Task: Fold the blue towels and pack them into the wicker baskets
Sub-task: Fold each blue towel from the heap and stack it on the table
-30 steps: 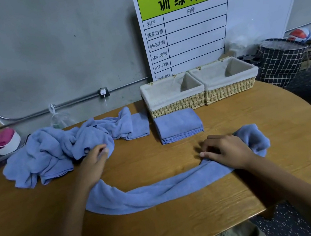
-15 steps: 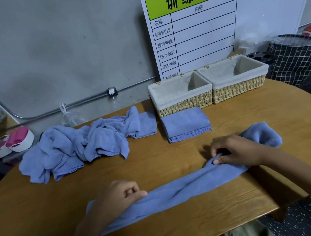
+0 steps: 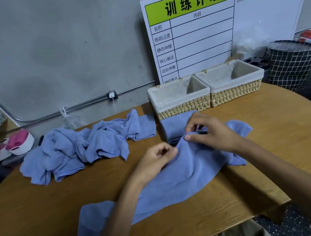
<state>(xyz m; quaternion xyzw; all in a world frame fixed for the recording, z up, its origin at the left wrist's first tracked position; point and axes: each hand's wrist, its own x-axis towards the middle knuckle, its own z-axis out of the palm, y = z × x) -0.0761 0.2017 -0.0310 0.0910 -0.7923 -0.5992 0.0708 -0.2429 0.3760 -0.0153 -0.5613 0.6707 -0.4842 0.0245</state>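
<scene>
Since prev frame: left hand [image 3: 158, 156] moved in beside right hand [image 3: 209, 131] — both pinch the blue towel [image 3: 182, 181], lifted at centre. Soft terry, ends limp on wood table [image 3: 278, 137].

Dim, even indoor light leaves soft shadows on the desk [image 3: 42, 210], with wide-angle bending and slight softness toward the edges.

Bare table [image 3: 277, 127] right of the hands; crumpled towels [image 3: 77, 150] crowd the left.
</scene>
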